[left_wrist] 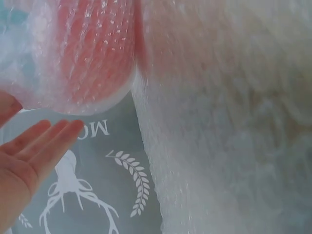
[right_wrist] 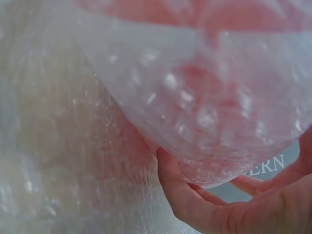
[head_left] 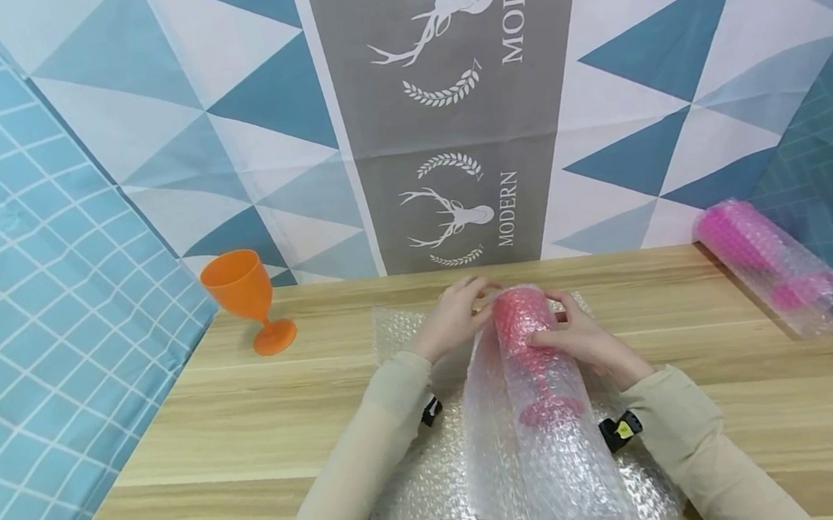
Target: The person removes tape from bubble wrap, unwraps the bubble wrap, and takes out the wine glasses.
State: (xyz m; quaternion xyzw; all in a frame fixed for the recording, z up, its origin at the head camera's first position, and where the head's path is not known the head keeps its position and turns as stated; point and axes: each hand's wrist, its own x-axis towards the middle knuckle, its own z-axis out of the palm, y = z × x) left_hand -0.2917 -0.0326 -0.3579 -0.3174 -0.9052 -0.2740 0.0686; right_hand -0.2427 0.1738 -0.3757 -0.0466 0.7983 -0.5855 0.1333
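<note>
A red goblet (head_left: 526, 325) lies rolled in bubble wrap (head_left: 573, 479) in the middle of the head view, its bowl at the far end and its foot nearer me. My right hand (head_left: 590, 342) grips the bowl through the wrap from the right, thumb on top. In the right wrist view, the fingers of that right hand (right_wrist: 229, 209) curve round the wrapped end. My left hand (head_left: 455, 321) is at the left of the bowl, by the wrap's far edge. The left wrist view shows the left hand's (left_wrist: 29, 165) fingers extended just beside the wrapped bowl.
Beneath the roll, a bubble wrap sheet (head_left: 424, 494) spreads over the wooden table (head_left: 253, 443). An orange goblet (head_left: 242, 293) stands upright at the back left. On the right edge lies a pink goblet (head_left: 741, 237) in bubble wrap. Patterned cloth (head_left: 268, 124) hangs behind.
</note>
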